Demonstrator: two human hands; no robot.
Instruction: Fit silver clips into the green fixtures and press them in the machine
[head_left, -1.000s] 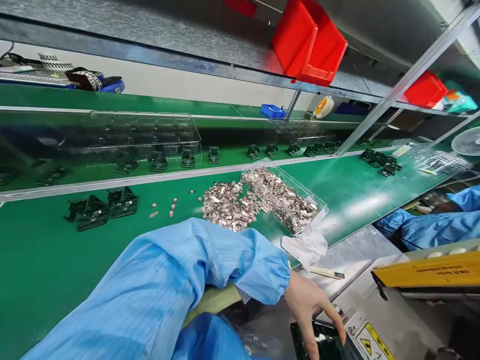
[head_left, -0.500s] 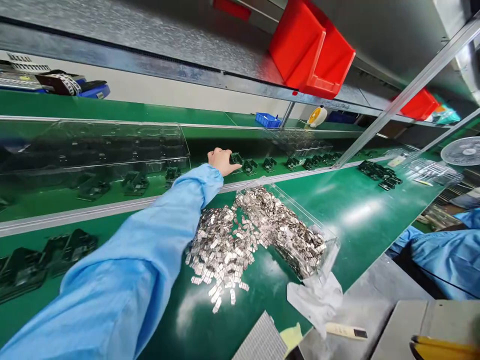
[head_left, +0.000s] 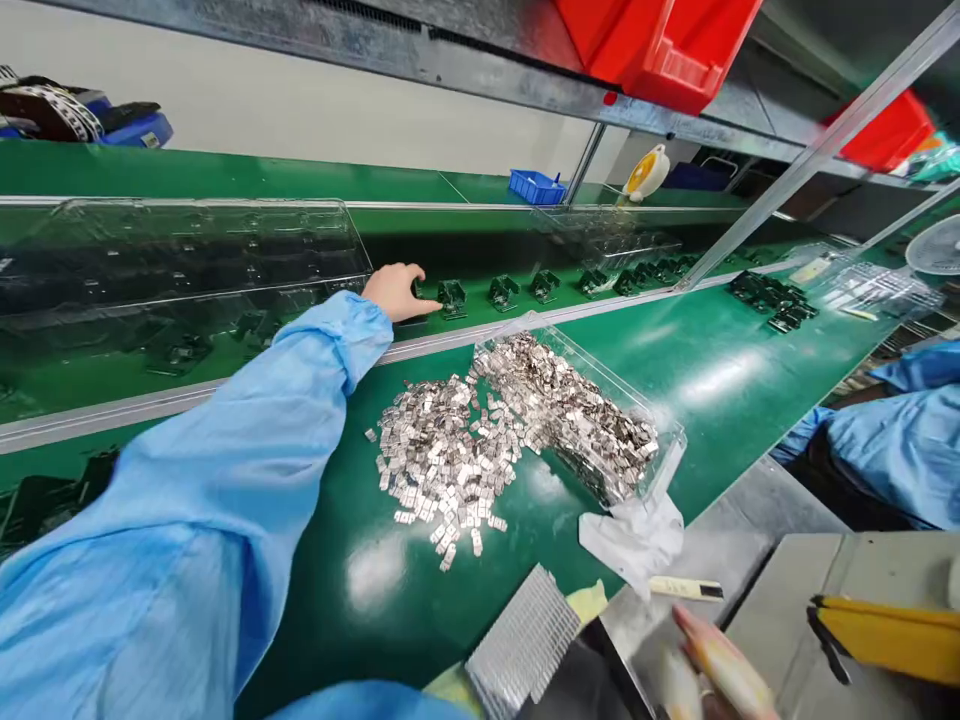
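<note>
My left hand, in a blue sleeve, reaches to the long green channel at the back of the bench. Its thumb and fingers are closed around a small dark circuit-board part, mostly hidden by the hand. Just right of the thumb stands a similar dark green board part, with several more in a row beyond it. My right hand shows at the bottom right edge, smeared by motion; what its fingers do is unclear. Nearest to it lies a cream-coloured stick-like tool.
Small silvery metal pieces lie heaped mid-bench beside a clear plastic tray full of them. Clear covers stand over the channel. White tissue and a grey ridged pad lie in front. A red bin hangs overhead. Another person's blue sleeve shows right.
My left hand has moved left along the channel; a board part now stands free to its right. My right hand has come into view at the bottom right. The view has tilted downward.
</note>
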